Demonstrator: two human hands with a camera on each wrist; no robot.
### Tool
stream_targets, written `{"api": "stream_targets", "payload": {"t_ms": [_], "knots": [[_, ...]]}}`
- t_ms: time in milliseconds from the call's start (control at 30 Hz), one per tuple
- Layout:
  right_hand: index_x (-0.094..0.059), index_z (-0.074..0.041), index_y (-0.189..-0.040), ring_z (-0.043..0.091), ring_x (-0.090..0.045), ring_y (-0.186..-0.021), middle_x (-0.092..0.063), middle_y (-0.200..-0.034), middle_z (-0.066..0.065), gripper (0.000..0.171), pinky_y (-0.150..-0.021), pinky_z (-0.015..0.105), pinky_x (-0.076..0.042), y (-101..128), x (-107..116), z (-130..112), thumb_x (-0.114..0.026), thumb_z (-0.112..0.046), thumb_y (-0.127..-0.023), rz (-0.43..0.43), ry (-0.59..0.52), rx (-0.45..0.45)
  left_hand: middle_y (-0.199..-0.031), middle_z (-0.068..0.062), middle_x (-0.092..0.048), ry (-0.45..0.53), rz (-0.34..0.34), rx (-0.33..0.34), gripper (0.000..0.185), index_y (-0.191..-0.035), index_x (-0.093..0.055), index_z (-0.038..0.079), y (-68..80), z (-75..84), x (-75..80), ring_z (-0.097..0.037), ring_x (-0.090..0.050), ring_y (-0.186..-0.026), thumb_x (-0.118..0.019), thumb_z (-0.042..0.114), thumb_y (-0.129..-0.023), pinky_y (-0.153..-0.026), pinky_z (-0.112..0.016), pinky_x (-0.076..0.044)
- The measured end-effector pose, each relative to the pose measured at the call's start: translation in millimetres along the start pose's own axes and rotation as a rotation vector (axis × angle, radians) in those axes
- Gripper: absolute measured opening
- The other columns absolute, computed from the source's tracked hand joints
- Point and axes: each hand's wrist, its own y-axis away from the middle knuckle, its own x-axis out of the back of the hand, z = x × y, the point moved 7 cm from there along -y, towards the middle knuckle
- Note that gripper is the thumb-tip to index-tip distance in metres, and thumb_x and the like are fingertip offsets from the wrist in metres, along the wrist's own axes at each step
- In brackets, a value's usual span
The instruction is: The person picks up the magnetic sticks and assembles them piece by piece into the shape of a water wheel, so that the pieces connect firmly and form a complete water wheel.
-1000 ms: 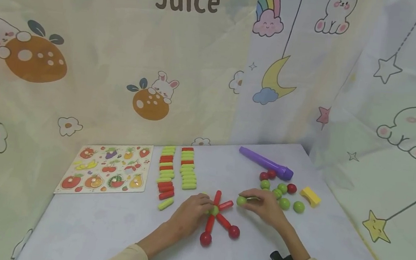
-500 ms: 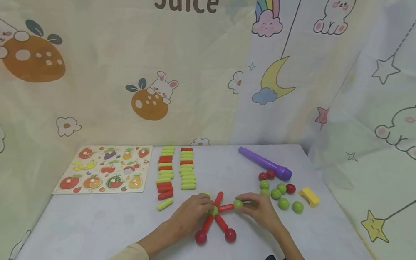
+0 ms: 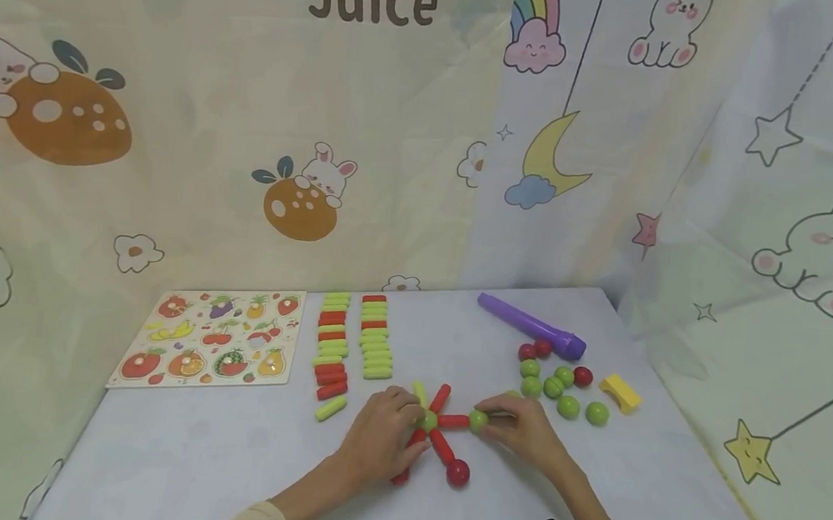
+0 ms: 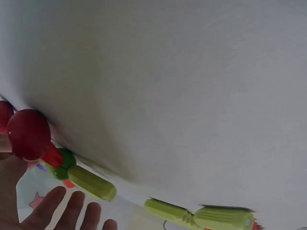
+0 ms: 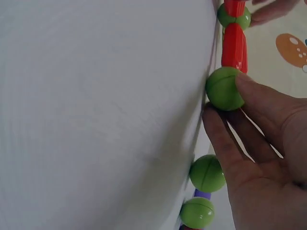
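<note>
A star-like build of short rods around a green centre ball [image 3: 429, 420] lies on the table. It has red rods [image 3: 442, 445] and one light green rod [image 4: 92, 183]. A red ball [image 3: 458, 473] tips one lower rod; another red ball [image 4: 29, 135] is mostly hidden by my left hand in the head view. My left hand [image 3: 383, 434] is over the build's left side, fingers spread and loosely extended near the centre ball. My right hand [image 3: 527, 428] pinches a green ball [image 5: 225, 88] between thumb and fingers, against the outer end of the right-pointing red rod [image 5: 234, 48].
Two columns of red and light green rods [image 3: 375, 346] lie behind my left hand. Loose green and red balls [image 3: 568, 407], a yellow block [image 3: 620, 393] and a purple stick [image 3: 531, 325] lie at the right. A fruit-picture board [image 3: 209, 336] is at the left.
My right hand has brought the green ball leftward onto the red rod's end. The build has turned clockwise slightly. My left thumb has moved down and away from the centre ball.
</note>
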Motion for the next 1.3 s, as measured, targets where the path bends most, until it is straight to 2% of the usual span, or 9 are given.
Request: {"api": "stream_targets", "payload": {"t_ms": [167, 267, 367, 500, 633, 833, 933, 1133, 1300], "knots": [[-0.076, 0.003, -0.12, 0.036, -0.076, -0.106, -0.078, -0.115, 0.017, 0.03, -0.09, 0.039, -0.064, 4, 14, -8, -0.084, 0.0, -0.09, 0.032, 0.038, 0.031, -0.125, -0.001, -0.074, -0.021, -0.057, 0.054, 0.043, -0.124, -0.076, 0.012, 0.6, 1.5, -4.5, -0.02, -0.061, -0.124, -0.088, 0.036, -0.091, -0.105, -0.043, -0.053], [-0.077, 0.003, -0.114, 0.035, -0.076, -0.1, -0.079, -0.111, 0.018, 0.029, -0.082, 0.037, -0.066, 5, 32, -11, -0.085, 0.007, -0.086, 0.145, 0.119, 0.067, -0.125, -0.002, -0.073, 0.003, -0.064, 0.06, 0.041, -0.126, -0.076, 0.012, 0.1, 0.4, -4.2, -0.019, -0.061, -0.124, -0.089, 0.03, -0.091, -0.107, -0.044, -0.053], [-0.078, 0.002, -0.109, 0.035, -0.075, -0.094, -0.079, -0.106, 0.014, 0.034, -0.077, 0.041, -0.066, 5, 45, -12, -0.088, 0.012, -0.079, 0.239, 0.26, 0.119, -0.127, -0.003, -0.073, 0.028, -0.065, 0.049, 0.036, -0.125, -0.077, 0.013, -0.4, -1.2, -3.0, -0.021, -0.062, -0.127, -0.088, 0.025, -0.092, -0.111, -0.046, -0.051], [-0.079, 0.0, -0.11, 0.034, -0.075, -0.099, -0.079, -0.107, 0.011, 0.039, -0.083, 0.048, -0.065, 5, 48, -6, -0.09, 0.013, -0.075, 0.247, 0.39, 0.127, -0.132, -0.006, -0.074, 0.035, -0.061, 0.021, 0.03, -0.122, -0.078, 0.013, -2.0, -2.6, -3.0, -0.025, -0.062, -0.133, -0.086, 0.021, -0.095, -0.116, -0.049, -0.049], [-0.079, 0.0, -0.112, 0.035, -0.074, -0.105, -0.08, -0.111, 0.012, 0.042, -0.092, 0.052, -0.062, 5, 44, 1, -0.091, 0.012, -0.074, 0.24, 0.427, 0.09, -0.136, -0.008, -0.074, 0.029, -0.066, 0.0, 0.031, -0.126, -0.078, 0.012, -3.7, -2.6, -4.1, -0.026, -0.061, -0.138, -0.084, 0.02, -0.096, -0.117, -0.048, -0.049], [-0.079, -0.001, -0.115, 0.033, -0.074, -0.107, -0.08, -0.113, 0.009, 0.04, -0.095, 0.051, -0.061, 4, 40, 12, -0.089, 0.011, -0.078, 0.223, 0.358, 0.007, -0.139, -0.008, -0.072, 0.05, -0.074, -0.002, 0.035, -0.129, -0.077, 0.011, -5.0, -3.6, -6.3, -0.025, -0.06, -0.139, -0.085, 0.016, -0.095, -0.11, -0.038, -0.054], [-0.08, -0.002, -0.115, 0.032, -0.075, -0.106, -0.08, -0.111, 0.008, 0.037, -0.094, 0.046, -0.062, 4, 36, 15, -0.088, 0.01, -0.08, 0.2, 0.273, -0.021, -0.14, -0.008, -0.071, 0.064, -0.079, 0.003, 0.037, -0.131, -0.077, 0.011, -4.6, -4.1, -7.6, -0.025, -0.06, -0.14, -0.085, 0.016, -0.095, -0.109, -0.037, -0.055], [-0.08, 0.0, -0.115, 0.033, -0.077, -0.103, -0.08, -0.111, 0.015, 0.034, -0.089, 0.041, -0.064, 5, 27, 1, -0.086, 0.011, -0.083, 0.138, -0.004, 0.038, -0.14, -0.008, -0.071, 0.072, -0.085, 0.003, 0.038, -0.132, -0.076, 0.01, -5.0, -4.1, -7.2, -0.025, -0.06, -0.14, -0.085, 0.015, -0.095, -0.109, -0.038, -0.055], [-0.079, 0.001, -0.116, 0.029, -0.076, -0.106, -0.079, -0.112, 0.017, 0.033, -0.089, 0.04, -0.064, 3, 16, -12, -0.086, 0.007, -0.084, 0.069, -0.049, 0.071, -0.142, -0.008, -0.07, 0.078, -0.092, 0.008, 0.038, -0.132, -0.076, 0.009, -6.4, -4.7, -5.7, -0.025, -0.06, -0.14, -0.084, 0.014, -0.095, -0.11, -0.038, -0.054]]}}
